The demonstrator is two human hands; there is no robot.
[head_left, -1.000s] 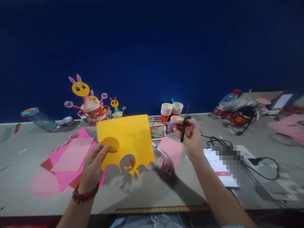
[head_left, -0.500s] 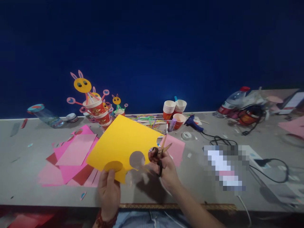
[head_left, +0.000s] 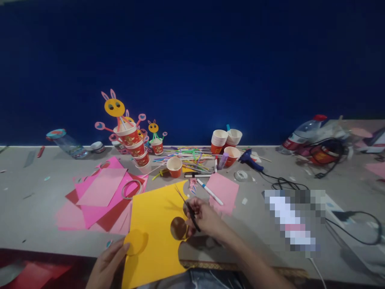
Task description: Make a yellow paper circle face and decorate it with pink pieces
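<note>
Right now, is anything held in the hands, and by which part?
The left hand holds the yellow paper by its left edge; the right hand holds the scissors by the handles.

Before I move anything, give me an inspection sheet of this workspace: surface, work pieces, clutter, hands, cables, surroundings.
Surface: grey table, small scraps scattered on it.
Work pieces: yellow sheet with a round hole and bites along its right edge; scissors over that edge.
Clutter: pink and red papers overlapping at left; coloured sticks heaped behind the sheet.
Hands: left hand grips the sheet's left edge; right hand holds the scissors.
Cables: black cable bunched beyond the right arm; white cable crossing the near edge.
Surroundings: dark blue wall behind; other people, nothing seen.
</note>
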